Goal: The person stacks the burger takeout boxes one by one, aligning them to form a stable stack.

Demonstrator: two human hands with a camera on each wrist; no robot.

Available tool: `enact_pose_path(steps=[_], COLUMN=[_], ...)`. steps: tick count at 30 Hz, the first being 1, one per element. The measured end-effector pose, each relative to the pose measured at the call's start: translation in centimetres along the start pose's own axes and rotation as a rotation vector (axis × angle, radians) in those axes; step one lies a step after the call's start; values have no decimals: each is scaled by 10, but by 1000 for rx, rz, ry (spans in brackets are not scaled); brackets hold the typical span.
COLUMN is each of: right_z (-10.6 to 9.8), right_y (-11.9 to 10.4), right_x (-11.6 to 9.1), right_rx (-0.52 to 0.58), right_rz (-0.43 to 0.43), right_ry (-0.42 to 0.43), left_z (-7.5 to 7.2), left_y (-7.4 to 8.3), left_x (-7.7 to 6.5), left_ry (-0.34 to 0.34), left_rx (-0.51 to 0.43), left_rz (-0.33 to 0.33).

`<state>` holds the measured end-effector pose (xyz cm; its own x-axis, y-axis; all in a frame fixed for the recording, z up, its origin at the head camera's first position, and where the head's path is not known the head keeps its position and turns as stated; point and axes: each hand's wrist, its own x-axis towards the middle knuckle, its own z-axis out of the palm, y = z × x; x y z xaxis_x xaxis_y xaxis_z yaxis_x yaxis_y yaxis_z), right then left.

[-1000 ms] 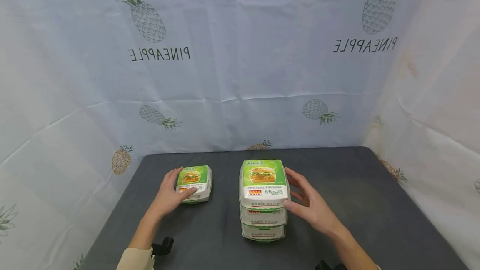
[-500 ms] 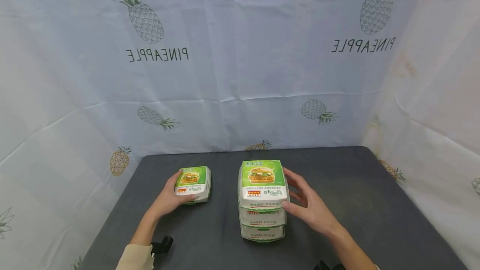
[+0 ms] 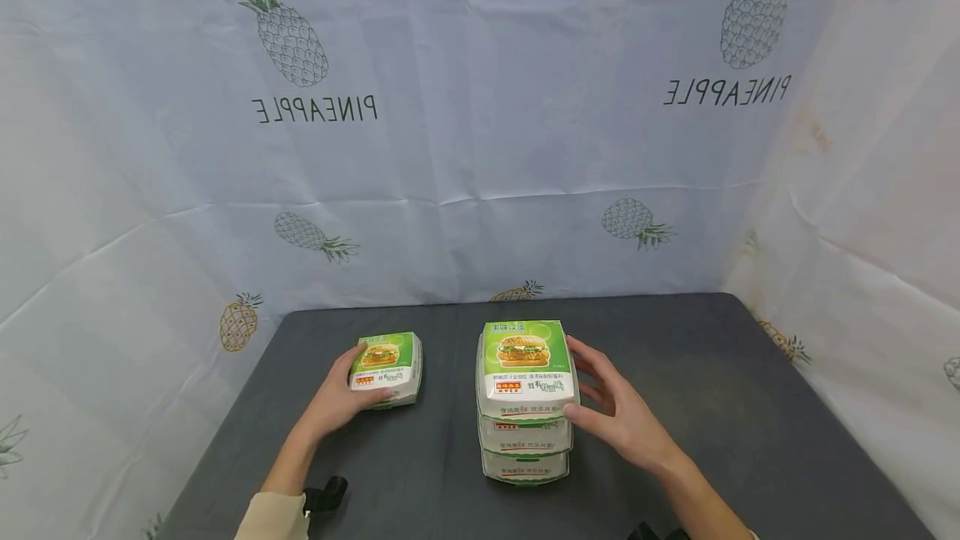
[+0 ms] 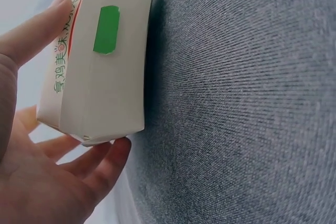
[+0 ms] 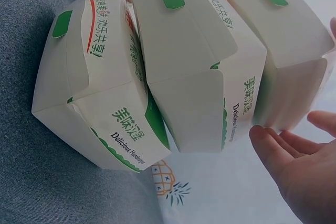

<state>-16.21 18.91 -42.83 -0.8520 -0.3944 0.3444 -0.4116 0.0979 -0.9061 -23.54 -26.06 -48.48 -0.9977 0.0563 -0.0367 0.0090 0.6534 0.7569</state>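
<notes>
On the left of the table, my left hand (image 3: 335,397) grips a green and white burger box (image 3: 388,365) by its near left corner. In the left wrist view the thumb lies on the printed top edge of the box (image 4: 113,72), with the other fingers against its side. Toward the middle stand three such boxes in one stack, the top box (image 3: 528,373) above the middle box (image 3: 525,437) and the bottom box (image 3: 525,467). My right hand (image 3: 626,415) holds the top box at its right side, thumb at the near corner and fingers farther back.
The dark grey table (image 3: 690,373) ends at a pale cloth backdrop (image 3: 480,140) printed with pineapples and mirrored lettering. Cloth also hangs along the left and right sides. A gap of table separates the single box from the stack.
My left thumb has shifted slightly left and down along the single box. The head view has moved a little. Boxes and right hand stay where they are.
</notes>
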Motion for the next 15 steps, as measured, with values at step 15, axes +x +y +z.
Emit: enact_pose_path(steps=[15], right_z=[-1], right_y=[-1], right_x=[0], right_rx=[13], right_rz=[-4], right_ry=[6], left_z=[-3], left_y=[7], left_x=[0], left_ry=[58], left_rx=[-19], left_rz=[18])
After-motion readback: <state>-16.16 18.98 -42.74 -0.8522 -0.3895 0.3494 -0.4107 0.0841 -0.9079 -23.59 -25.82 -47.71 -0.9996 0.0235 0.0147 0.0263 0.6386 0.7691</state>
